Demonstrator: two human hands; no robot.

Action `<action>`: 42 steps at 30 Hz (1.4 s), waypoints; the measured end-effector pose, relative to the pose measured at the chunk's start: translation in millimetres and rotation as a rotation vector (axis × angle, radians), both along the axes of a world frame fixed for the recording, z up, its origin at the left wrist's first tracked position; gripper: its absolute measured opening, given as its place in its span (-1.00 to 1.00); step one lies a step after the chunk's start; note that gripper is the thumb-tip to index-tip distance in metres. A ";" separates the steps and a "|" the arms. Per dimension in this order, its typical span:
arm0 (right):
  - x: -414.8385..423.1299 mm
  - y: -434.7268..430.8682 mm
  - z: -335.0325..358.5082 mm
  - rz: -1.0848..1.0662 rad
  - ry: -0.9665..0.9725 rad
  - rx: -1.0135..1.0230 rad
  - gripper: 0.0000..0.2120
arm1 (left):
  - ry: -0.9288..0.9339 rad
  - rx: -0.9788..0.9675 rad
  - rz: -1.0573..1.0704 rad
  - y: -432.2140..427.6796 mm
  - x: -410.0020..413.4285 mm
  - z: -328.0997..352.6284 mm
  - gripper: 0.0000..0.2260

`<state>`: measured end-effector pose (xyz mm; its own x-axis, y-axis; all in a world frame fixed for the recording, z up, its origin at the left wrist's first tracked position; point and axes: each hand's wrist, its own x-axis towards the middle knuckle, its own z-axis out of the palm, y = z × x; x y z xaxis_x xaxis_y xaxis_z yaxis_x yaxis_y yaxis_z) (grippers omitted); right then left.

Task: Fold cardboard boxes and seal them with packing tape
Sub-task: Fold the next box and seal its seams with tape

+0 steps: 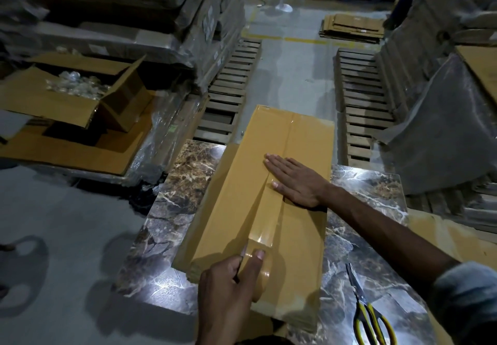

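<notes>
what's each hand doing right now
Left hand: grips the roll of clear packing tape.
Right hand: open, flat on the long brown cardboard box.

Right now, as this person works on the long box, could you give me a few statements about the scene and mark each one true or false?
1. The right hand lies flat on the cardboard box. True.
2. The left hand holds the scissors. False: it grips the tape roll. The scissors lie on the table, to the right of the box.
3. A strip of tape runs from the roll along the box's middle seam. True.
4. The scissors have red handles. False: the handles are yellow.
</notes>
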<state>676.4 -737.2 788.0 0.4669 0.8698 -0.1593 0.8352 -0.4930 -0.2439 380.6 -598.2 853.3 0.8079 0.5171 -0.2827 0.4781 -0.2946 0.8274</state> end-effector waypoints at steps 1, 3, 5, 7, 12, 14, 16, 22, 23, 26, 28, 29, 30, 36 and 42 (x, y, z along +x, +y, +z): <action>-2.3 -0.5 -0.5 -0.001 0.001 -0.003 -0.26 | 0.019 0.007 -0.006 1.5 -5.0 -2.3 -0.36; -6.1 -1.4 -2.8 -0.011 0.002 -0.012 -0.25 | 0.060 -0.011 -0.003 5.8 -20.6 -8.7 -0.30; -8.8 0.3 -4.3 -0.028 -0.010 -0.013 -0.25 | 0.067 -0.043 0.004 13.2 -41.3 -14.0 -0.28; -12.4 4.4 -3.9 -0.040 -0.009 -0.014 -0.25 | 0.052 -0.047 0.013 20.9 -58.5 -17.2 -0.29; -23.3 8.0 0.4 -0.059 -0.015 -0.031 -0.26 | 0.058 -0.102 0.015 22.6 -73.9 -14.3 -0.25; -28.7 9.3 3.0 -0.074 -0.020 -0.039 -0.28 | 0.055 -0.101 0.004 20.6 -77.6 -10.1 -0.25; -33.9 10.5 3.7 -0.086 -0.026 -0.046 -0.30 | 0.060 -0.135 0.004 19.7 -81.3 -5.4 -0.28; -49.3 15.2 5.6 -0.103 -0.056 -0.089 -0.34 | -0.012 0.004 -0.111 20.2 -93.6 1.1 -0.61; -51.1 16.3 6.4 -0.113 -0.060 -0.093 -0.34 | -0.025 -0.025 -0.121 20.2 -95.2 2.4 -0.59; -56.3 18.7 10.0 -0.130 -0.045 -0.106 -0.34 | -0.018 -0.089 -0.121 20.1 -101.6 -1.1 -0.45; -62.5 19.1 10.7 -0.129 -0.036 -0.106 -0.33 | 0.028 -0.177 -0.081 20.1 -106.5 0.4 -0.47; -66.8 18.8 10.6 -0.126 -0.036 -0.102 -0.33 | 0.043 -0.217 -0.066 21.1 -108.3 1.7 -0.49; -72.9 18.4 10.5 -0.121 -0.036 -0.097 -0.32 | 0.046 -0.227 -0.062 22.5 -110.1 2.4 -0.50; -119.8 16.4 5.4 -0.075 -0.015 -0.046 -0.27 | 0.002 -0.105 -0.067 20.9 -121.1 0.7 -0.43; -163.9 14.2 -1.0 -0.036 -0.010 -0.030 -0.32 | 0.002 -0.300 -0.026 18.0 -121.1 -0.4 -0.44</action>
<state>512.4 -723.0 787.0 0.4994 0.8473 -0.1808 0.8190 -0.5298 -0.2203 259.5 -580.2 852.8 0.8190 0.3897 -0.4212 0.4754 -0.0496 0.8784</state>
